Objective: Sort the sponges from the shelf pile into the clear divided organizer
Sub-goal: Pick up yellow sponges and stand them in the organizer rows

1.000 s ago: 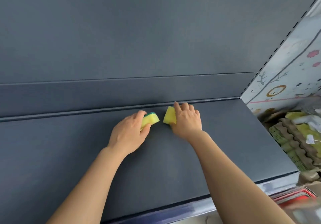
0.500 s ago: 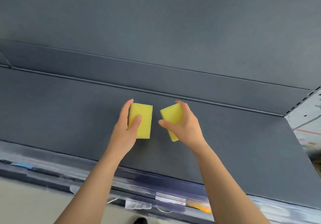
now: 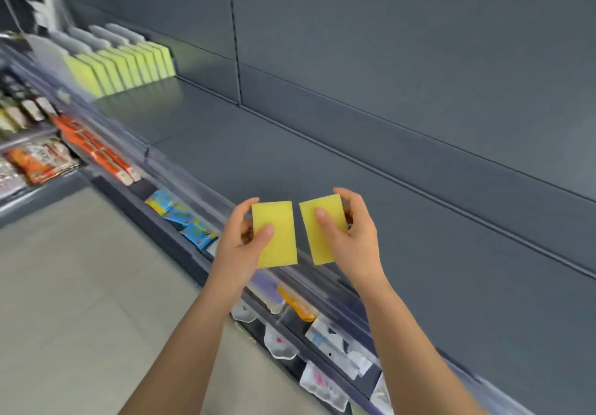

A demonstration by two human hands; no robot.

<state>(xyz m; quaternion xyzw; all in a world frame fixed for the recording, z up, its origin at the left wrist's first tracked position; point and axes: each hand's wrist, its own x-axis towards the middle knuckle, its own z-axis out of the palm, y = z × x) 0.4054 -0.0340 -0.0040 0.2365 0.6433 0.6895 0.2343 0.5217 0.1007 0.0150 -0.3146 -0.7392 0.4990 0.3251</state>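
I hold one yellow sponge in each hand. My left hand (image 3: 239, 247) pinches the left sponge (image 3: 277, 240), with the thumb on the front and the fingers round the back. My right hand (image 3: 354, 242) pinches the right sponge (image 3: 317, 237) the same way. The two sponges sit side by side, close but not touching, with their flat yellow faces toward me. I hold them up over the front edge of the dark shelf (image 3: 371, 173).

The clear organizer (image 3: 96, 32) is far off to the left of my left hand and further back on the same shelf. A row of sponges (image 3: 129, 66) already stands on edge inside it.

I think the step now is to carry both sponges over there. I should keep each pinch firm but gentle, because a sponge squashes. I would move both hands left together. I would turn each sponge on its edge, like the ones in the row. The left sponge should go in first, since that hand is nearer. Then I would slide each one down between two walls and let go.

Some things I cannot see well. Most of my fingers are hidden behind the sponges. The back faces are hidden too, so I cannot tell what colour they are. The organizer is blurry, and I cannot tell which slot has room. The pile is not in view. The packets (image 3: 183, 218) below my left hand are smeared, and I cannot read them.
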